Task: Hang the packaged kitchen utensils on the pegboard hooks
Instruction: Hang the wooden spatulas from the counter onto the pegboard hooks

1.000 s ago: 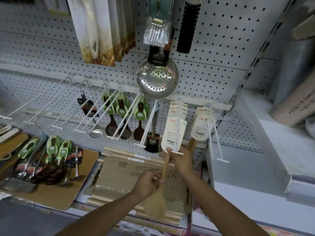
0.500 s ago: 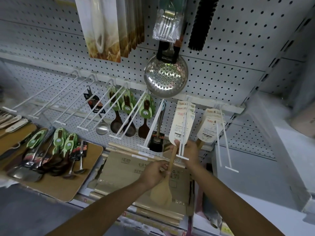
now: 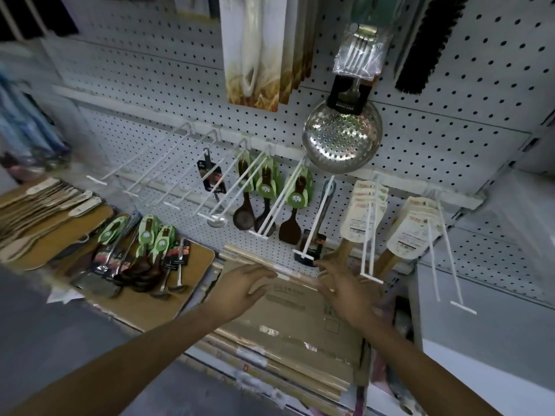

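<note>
Both hands empty: left hand (image 3: 244,288) with fingers straight and loosely spread, hovering above the flattened cardboard (image 3: 303,322); right hand (image 3: 345,285) likewise spread, holding nothing, just below the hook (image 3: 371,235) carrying the white-carded wooden spatulas (image 3: 362,214). Those spatulas hanging plumb against the pegboard (image 3: 450,115), cards up on the hook, wooden handles dropping toward the right hand. Still to hang, by the look of it: the green-carded utensils (image 3: 144,244) lying loose on the brown board (image 3: 192,283) down to the left, and farther left a stack of white-carded spatulas (image 3: 42,205). Green-carded pile off to the left of the left hand, clearly nearer it than the right, which sits well apart across the cardboard. Long axes of that pile running roughly from near-left to far-right, carded hanging ends pointing up toward the pegboard, dark heads toward the viewer. Likely next reach: leftward, to the carded end, then up to a hook (image 3: 271,202) among the green-carded spoons (image 3: 264,187) already hung. Picture blurred at the left edge, so count of pieces uncertain.
</note>
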A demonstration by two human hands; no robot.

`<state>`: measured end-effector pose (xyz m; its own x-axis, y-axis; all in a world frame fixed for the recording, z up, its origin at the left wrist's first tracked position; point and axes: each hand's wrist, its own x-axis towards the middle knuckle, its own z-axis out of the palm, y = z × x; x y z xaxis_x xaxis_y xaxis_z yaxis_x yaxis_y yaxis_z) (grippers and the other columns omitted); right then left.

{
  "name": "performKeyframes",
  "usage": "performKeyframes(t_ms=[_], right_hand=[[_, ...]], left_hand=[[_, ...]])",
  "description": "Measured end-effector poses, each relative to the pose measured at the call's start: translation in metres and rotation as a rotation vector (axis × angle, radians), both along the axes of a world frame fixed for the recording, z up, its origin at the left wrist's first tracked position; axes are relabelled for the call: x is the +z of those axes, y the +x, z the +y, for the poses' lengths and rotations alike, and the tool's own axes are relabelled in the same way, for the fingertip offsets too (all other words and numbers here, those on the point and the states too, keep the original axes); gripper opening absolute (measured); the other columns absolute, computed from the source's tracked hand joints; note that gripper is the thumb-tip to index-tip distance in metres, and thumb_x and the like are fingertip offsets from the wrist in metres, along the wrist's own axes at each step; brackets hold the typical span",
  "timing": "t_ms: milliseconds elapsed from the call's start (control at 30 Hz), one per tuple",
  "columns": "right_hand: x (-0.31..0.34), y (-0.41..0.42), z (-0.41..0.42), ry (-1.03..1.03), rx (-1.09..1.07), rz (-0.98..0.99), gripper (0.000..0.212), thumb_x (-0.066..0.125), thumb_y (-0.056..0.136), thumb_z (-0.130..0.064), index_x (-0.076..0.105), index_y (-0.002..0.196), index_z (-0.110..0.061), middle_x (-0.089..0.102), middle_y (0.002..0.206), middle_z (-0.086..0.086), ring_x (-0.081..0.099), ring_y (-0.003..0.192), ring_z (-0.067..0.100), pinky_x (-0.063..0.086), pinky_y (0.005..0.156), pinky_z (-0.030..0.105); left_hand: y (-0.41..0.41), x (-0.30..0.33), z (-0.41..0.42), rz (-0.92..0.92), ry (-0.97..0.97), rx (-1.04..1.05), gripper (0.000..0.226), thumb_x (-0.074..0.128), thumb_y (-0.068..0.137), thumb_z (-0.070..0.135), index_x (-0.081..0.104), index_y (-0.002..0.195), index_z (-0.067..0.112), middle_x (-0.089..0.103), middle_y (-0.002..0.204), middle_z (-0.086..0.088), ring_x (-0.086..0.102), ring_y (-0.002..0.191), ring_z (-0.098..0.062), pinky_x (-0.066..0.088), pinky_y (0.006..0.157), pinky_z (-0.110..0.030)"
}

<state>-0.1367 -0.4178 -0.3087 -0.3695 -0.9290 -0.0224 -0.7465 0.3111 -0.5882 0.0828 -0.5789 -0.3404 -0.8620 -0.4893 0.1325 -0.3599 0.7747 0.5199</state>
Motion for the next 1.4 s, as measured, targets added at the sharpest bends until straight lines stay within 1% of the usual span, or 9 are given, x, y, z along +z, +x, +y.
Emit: performKeyframes(t_ms=[100, 167, 300, 400, 500, 633, 933, 1067, 1400], right_hand=[[0.0, 0.024, -0.023, -0.032, 0.155, 0.157, 0.042, 0.059, 0.095, -0.03, 0.05, 0.137, -0.029, 0.055, 0.138, -0.005, 0.05, 0.126, 0.012, 0.038, 0.105, 0.032], [0.004, 0.047, -0.039, -0.058, 0.236, 0.151, 0.041, 0.058, 0.096, -0.029, 0.05, 0.137, -0.027, 0.054, 0.138, -0.004, 0.047, 0.128, 0.012, 0.037, 0.109, 0.03], [0.015, 0.097, -0.076, -0.104, 0.315, 0.14, 0.046, 0.047, 0.097, -0.044, 0.053, 0.136, -0.021, 0.055, 0.136, -0.004, 0.047, 0.126, 0.011, 0.031, 0.105, 0.019], [0.022, 0.139, -0.107, -0.139, 0.369, 0.156, 0.042, 0.056, 0.097, -0.034, 0.051, 0.137, -0.023, 0.054, 0.136, -0.007, 0.046, 0.126, 0.009, 0.03, 0.103, 0.016], [0.029, 0.185, -0.139, -0.157, 0.417, 0.16, 0.046, 0.057, 0.096, -0.038, 0.049, 0.139, -0.023, 0.052, 0.138, -0.007, 0.044, 0.127, 0.008, 0.029, 0.104, 0.015], [0.041, 0.257, -0.184, -0.166, 0.479, 0.147, 0.052, 0.059, 0.094, -0.042, 0.047, 0.141, -0.022, 0.05, 0.14, -0.007, 0.041, 0.129, 0.007, 0.022, 0.104, 0.009], [0.06, 0.429, -0.282, -0.215, 0.598, 0.19, 0.055, 0.056, 0.094, -0.047, 0.044, 0.143, -0.026, 0.047, 0.145, -0.008, 0.039, 0.134, 0.009, 0.033, 0.114, 0.035], [0.068, 0.486, -0.316, -0.22, 0.66, 0.203, 0.055, 0.059, 0.095, -0.041, 0.042, 0.144, -0.025, 0.046, 0.146, -0.006, 0.038, 0.136, 0.01, 0.027, 0.115, 0.028], [0.051, 0.568, -0.41, -0.175, 0.798, 0.252, 0.058, 0.049, 0.094, -0.05, 0.036, 0.146, -0.029, 0.041, 0.149, -0.009, 0.035, 0.137, 0.007, 0.023, 0.111, 0.025]], left_hand=[[0.038, 0.011, -0.017, 0.041, -0.033, 0.02, 0.03, 0.055, 0.098, 0.044, 0.062, 0.126, 0.036, 0.064, 0.124, 0.017, 0.06, 0.112, -0.003, 0.052, 0.092, -0.027], [0.064, 0.018, -0.029, 0.072, -0.032, 0.058, 0.034, 0.052, 0.096, 0.05, 0.062, 0.126, 0.037, 0.064, 0.124, 0.017, 0.06, 0.112, -0.003, 0.053, 0.091, -0.027], [0.118, 0.035, -0.052, 0.103, -0.078, 0.118, 0.038, 0.05, 0.096, 0.052, 0.061, 0.129, 0.037, 0.062, 0.126, 0.018, 0.058, 0.113, -0.002, 0.053, 0.09, -0.026], [0.166, 0.046, -0.07, 0.128, -0.107, 0.16, 0.041, 0.051, 0.095, 0.054, 0.06, 0.13, 0.034, 0.061, 0.129, 0.014, 0.054, 0.118, -0.002, 0.047, 0.097, -0.023], [0.218, 0.051, -0.096, 0.094, -0.125, 0.193, 0.042, 0.063, 0.093, 0.046, 0.057, 0.134, 0.037, 0.058, 0.132, 0.018, 0.053, 0.12, 0.0, 0.048, 0.101, -0.025], [0.295, 0.063, -0.128, 0.096, -0.161, 0.235, 0.048, 0.057, 0.091, 0.056, 0.059, 0.133, 0.033, 0.062, 0.131, 0.013, 0.054, 0.12, -0.002, 0.045, 0.099, -0.019], [0.476, 0.083, -0.192, 0.074, -0.226, 0.245, 0.056, 0.066, 0.09, 0.054, 0.055, 0.139, 0.028, 0.058, 0.139, 0.011, 0.05, 0.133, -0.009, 0.043, 0.109, -0.03], [0.535, 0.087, -0.217, 0.052, -0.223, 0.28, 0.056, 0.064, 0.092, 0.052, 0.051, 0.141, 0.029, 0.053, 0.143, 0.01, 0.048, 0.134, -0.012, 0.045, 0.107, -0.037], [0.616, 0.068, -0.276, 0.04, -0.204, 0.438, 0.056, 0.057, 0.092, 0.06, 0.052, 0.139, 0.031, 0.052, 0.142, 0.012, 0.048, 0.132, -0.007, 0.043, 0.108, -0.028]])
